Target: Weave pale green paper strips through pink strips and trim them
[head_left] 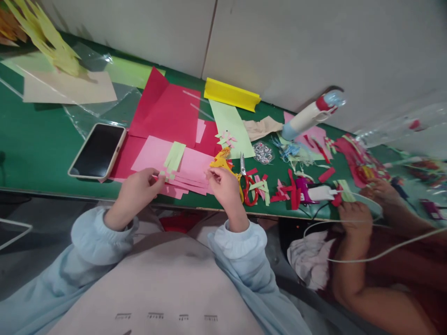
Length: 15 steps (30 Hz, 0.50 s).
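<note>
Two bare hands work low over the green tabletop. The left hand has its fingers drawn narrow beside the lower ends of the green strips, which lie on pink paper; I cannot tell whether it grips one. The right hand, fingers also bunched narrow, is at the right end of the pink strips; its hold is unclear too. Scissors with red handles lie just beyond that hand, a phone lies left of the paper, and red paper lies behind. Farther right, a co-worker's hand is near more green strips.
</note>
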Motion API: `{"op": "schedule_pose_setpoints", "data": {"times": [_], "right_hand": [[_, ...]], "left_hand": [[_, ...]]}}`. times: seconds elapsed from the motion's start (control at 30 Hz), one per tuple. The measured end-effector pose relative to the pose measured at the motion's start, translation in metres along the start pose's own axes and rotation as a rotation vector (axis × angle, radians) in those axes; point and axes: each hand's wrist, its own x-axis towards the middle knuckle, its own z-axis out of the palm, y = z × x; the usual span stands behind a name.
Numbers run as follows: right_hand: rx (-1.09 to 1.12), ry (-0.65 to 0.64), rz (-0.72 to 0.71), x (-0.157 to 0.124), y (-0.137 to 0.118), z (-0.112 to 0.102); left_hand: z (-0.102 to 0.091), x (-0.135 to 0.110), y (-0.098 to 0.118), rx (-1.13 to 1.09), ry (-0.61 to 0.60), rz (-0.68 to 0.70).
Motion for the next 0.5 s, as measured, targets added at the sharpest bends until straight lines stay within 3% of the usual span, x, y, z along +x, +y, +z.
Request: {"op": "schedule_pose_setpoints", "data": {"times": [0.17,0.5], "right_hand": [[-0.002,-0.064,0.044,-0.005,-0.004,-0.009],[0.223,-0.155,0.185,-0.02,0.003,-0.018]], "left_hand": [[-0.007,-0.003,0.005,0.258,0.115,0.077],[-0.004,0.004,0.009,0.297,-0.002,0.215]]}}
